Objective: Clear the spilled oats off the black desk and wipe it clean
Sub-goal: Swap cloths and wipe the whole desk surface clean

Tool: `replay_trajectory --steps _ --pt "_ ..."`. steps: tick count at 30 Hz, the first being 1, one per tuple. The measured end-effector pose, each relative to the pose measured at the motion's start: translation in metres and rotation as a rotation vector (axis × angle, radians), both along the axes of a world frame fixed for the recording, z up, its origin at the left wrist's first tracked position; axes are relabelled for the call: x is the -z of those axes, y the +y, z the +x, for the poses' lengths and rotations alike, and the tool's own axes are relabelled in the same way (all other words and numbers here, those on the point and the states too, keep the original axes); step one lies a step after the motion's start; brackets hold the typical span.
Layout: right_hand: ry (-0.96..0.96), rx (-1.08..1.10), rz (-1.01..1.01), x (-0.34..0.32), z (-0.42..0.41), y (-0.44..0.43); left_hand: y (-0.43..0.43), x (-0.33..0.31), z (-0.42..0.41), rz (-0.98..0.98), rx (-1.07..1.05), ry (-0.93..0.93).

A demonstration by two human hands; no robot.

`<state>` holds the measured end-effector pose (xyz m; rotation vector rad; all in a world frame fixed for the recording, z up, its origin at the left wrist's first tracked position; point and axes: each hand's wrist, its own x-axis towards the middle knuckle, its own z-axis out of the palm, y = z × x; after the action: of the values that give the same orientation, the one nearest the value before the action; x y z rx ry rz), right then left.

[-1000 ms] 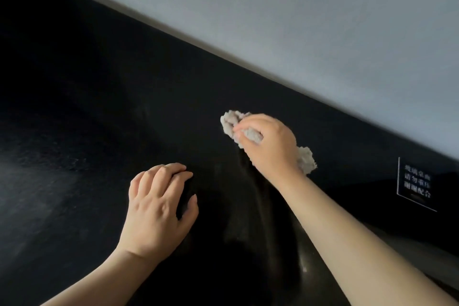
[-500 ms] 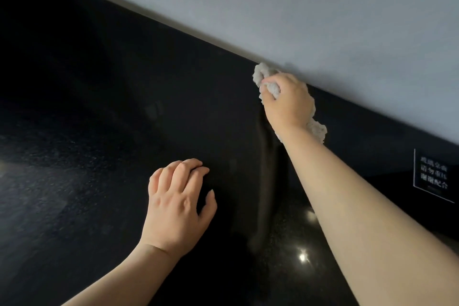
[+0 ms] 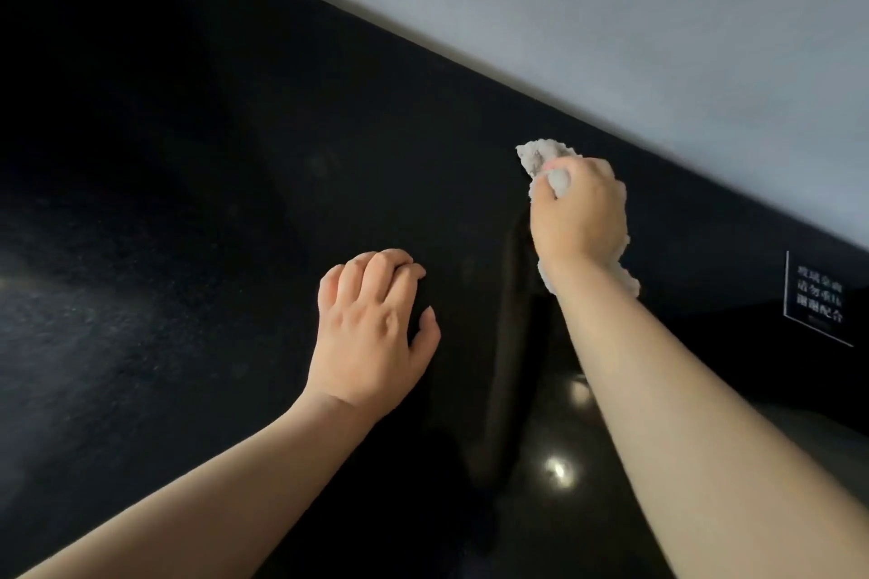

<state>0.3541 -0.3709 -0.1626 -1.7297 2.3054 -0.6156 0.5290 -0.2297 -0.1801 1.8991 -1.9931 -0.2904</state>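
The black desk fills most of the view, glossy and dark. My right hand grips a crumpled grey-white cloth and presses it onto the desk a little short of the far edge; more of the cloth pokes out beside my wrist. My left hand rests on the desk nearer to me, fingers loosely curled, holding nothing. No oats show on the dark surface.
A pale grey wall runs along the desk's far edge. A small sign with white characters sits at the right edge of the desk. Bright light spots reflect on the surface near my right forearm.
My right hand pushed the cloth out to the far edge by the wall, then drew it back a little toward me. My left hand stayed resting on the desk.
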Motion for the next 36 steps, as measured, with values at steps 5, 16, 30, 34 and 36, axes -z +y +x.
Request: replay_trajectory --steps 5,16,30,34,36 --pt "0.061 -0.297 -0.039 0.007 0.035 0.06 0.004 0.0 0.012 -0.018 0.045 0.155" --pt "-0.276 -0.265 -0.097 -0.02 0.022 0.105 0.071 -0.005 0.103 -0.019 0.085 0.054" --pt "-0.212 -0.568 0.054 -0.003 0.081 0.236 0.076 0.003 0.11 -0.034 0.086 0.09" --pt "-0.329 -0.623 0.167 -0.022 0.063 0.261 0.075 0.002 0.112 -0.015 0.104 0.068" --pt "-0.434 -0.453 0.067 -0.034 0.062 0.244 0.075 0.002 0.113 -0.009 0.106 0.067"
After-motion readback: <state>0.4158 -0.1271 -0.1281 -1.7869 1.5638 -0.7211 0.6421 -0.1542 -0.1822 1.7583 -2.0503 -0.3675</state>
